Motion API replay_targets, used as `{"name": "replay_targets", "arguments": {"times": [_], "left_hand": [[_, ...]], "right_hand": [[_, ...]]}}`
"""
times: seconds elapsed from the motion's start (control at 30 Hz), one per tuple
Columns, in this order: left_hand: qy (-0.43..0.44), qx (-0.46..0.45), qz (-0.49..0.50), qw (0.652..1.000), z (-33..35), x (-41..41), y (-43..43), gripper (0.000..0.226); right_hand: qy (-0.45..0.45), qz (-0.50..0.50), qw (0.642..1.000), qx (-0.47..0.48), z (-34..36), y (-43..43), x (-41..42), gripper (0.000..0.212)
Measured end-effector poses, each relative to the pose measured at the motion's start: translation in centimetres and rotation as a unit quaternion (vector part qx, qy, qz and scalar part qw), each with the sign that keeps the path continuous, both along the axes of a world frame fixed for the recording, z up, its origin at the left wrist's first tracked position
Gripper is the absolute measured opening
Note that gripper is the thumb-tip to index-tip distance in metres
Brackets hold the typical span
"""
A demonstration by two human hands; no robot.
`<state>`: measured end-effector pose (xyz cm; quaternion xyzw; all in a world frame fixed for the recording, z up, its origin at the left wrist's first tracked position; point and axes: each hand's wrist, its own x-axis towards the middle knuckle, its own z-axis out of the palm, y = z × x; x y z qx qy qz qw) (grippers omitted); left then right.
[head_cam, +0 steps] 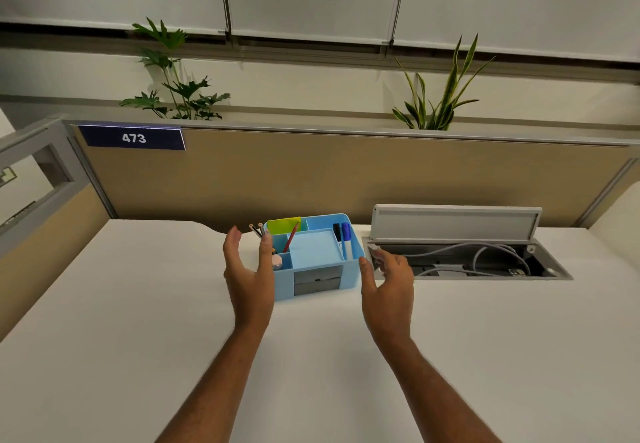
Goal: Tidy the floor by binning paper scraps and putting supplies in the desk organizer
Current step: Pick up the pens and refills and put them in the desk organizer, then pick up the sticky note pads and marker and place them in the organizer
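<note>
A light blue desk organizer [351, 278] stands on the white desk [138, 321] near the back. It holds a blue marker [346, 240], a black marker, a red pencil [291, 236], two more pencils at its left corner, a yellow-green pad [282, 225] and a pink eraser [277, 261]. My left hand [247, 269] is open beside the organizer's left wall, palm facing it. On the other side, my right hand [388, 278] is open too, thumb close to the organizer's right wall. Neither hand holds anything. No floor or paper scraps are in view.
An open cable hatch [457, 224] with grey cables sits in the desk to the right of the organizer. A tan partition [346, 172] with a "473" label runs behind the desk, with two plants above it.
</note>
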<state>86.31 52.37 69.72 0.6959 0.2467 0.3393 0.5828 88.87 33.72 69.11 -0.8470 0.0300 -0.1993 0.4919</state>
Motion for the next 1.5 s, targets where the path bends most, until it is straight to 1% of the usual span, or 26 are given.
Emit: {"name": "replay_targets", "arguments": {"times": [0.07, 0.13, 0.2, 0.27, 0.33, 0.43, 0.5, 0.57, 0.73, 0.83, 0.97, 1.07, 1.17, 1.23, 1.33, 1.43, 1.5], "left_hand": [[-0.007, 0.048, 0.033, 0.998, 0.5, -2.9, -2.4, 0.055], [-0.016, 0.099, 0.029, 0.995, 1.1, -6.0, -5.0, 0.05], [-0.015, 0.186, 0.009, 0.982, 1.2, -9.1, -7.6, 0.049], [-0.005, 0.263, -0.005, 0.965, 1.6, -12.4, -10.3, 0.05], [0.01, 0.321, -0.014, 0.947, 2.4, -16.2, -13.2, 0.053], [0.019, 0.427, -0.019, 0.904, 4.9, -22.9, -18.3, 0.061], [0.013, 0.472, -0.005, 0.881, 7.3, -27.4, -22.0, 0.064], [-0.001, 0.485, 0.015, 0.875, 9.9, -31.5, -25.6, 0.066], [-0.029, 0.479, 0.027, 0.877, 13.8, -39.4, -32.3, 0.065], [-0.023, 0.468, 0.021, 0.883, 13.7, -43.4, -35.2, 0.064], [0.002, 0.462, -0.019, 0.886, 11.0, -48.3, -37.9, 0.063], [0.011, 0.447, -0.047, 0.893, 7.4, -52.2, -38.8, 0.06], [0.029, 0.442, -0.073, 0.894, 3.1, -55.9, -39.2, 0.058], [0.052, 0.443, -0.097, 0.89, -0.1, -58.4, -39.4, 0.057], [0.112, 0.45, -0.135, 0.876, -5.6, -61.4, -39.9, 0.058], [0.184, 0.452, -0.146, 0.861, -11.9, -63.6, -40.4, 0.057], [0.229, 0.46, -0.152, 0.844, -16.7, -64.7, -40.9, 0.056]], "right_hand": [[-0.024, 0.009, 0.999, -0.022, 0.7, -1.1, -2.2, 0.033], [-0.051, 0.02, 0.997, -0.054, 1.5, -2.6, -4.5, 0.032], [-0.074, 0.025, 0.993, -0.088, 2.4, -4.5, -7.0, 0.034], [-0.095, 0.022, 0.989, -0.109, 3.5, -6.7, -10.1, 0.035], [-0.116, 0.025, 0.986, -0.12, 4.8, -9.4, -13.9, 0.038], [-0.157, 0.04, 0.973, -0.164, 7.1, -14.5, -20.2, 0.045], [-0.185, 0.046, 0.963, -0.19, 9.0, -18.2, -24.4, 0.049], [-0.204, 0.056, 0.959, -0.191, 11.2, -21.7, -28.4, 0.052], [-0.243, 0.061, 0.951, -0.181, 15.4, -27.9, -37.4, 0.055], [-0.243, 0.057, 0.951, -0.182, 16.0, -30.0, -42.0, 0.058], [-0.213, 0.058, 0.954, -0.205, 14.3, -31.9, -47.1, 0.058], [-0.182, 0.057, 0.956, -0.222, 11.2, -33.3, -50.8, 0.059], [-0.149, 0.073, 0.959, -0.231, 7.0, -34.6, -54.2, 0.06], [-0.112, 0.089, 0.961, -0.238, 3.6, -35.6, -56.3, 0.058], [-0.049, 0.101, 0.956, -0.272, -2.5, -37.6, -58.5, 0.057], [0.004, 0.11, 0.95, -0.291, -9.2, -39.9, -60.4, 0.055], [0.036, 0.119, 0.946, -0.299, -14.0, -41.6, -61.6, 0.054]]}}
